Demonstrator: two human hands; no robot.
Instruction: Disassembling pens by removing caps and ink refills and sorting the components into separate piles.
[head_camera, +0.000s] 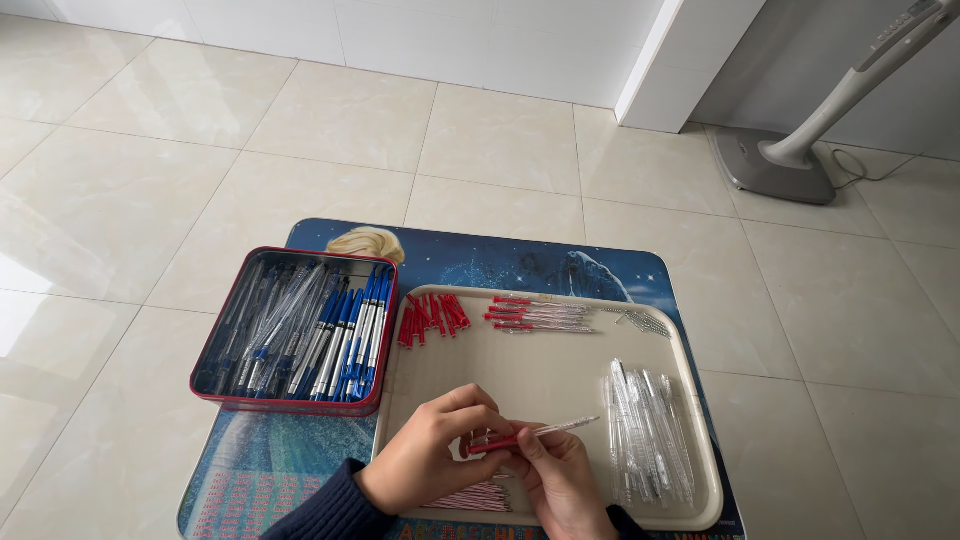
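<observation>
My left hand (432, 452) and my right hand (560, 478) meet over the near edge of a beige tray (540, 385). Together they hold a clear pen with a red cap (530, 435), lying almost level with its tip pointing right. Under my hands lies a small bunch of red-and-white pens (478, 496). On the tray's far side are a heap of red caps (432, 318) and a few red-capped refills (540, 315). A pile of clear pen barrels (648, 425) lies along the tray's right side.
A red-rimmed tin (297, 335) full of blue pens stands left of the tray. Small metal springs (648, 322) lie at the tray's far right corner. Both rest on a small blue printed table (500, 262) on a tiled floor. A grey fan base (775, 165) stands far right.
</observation>
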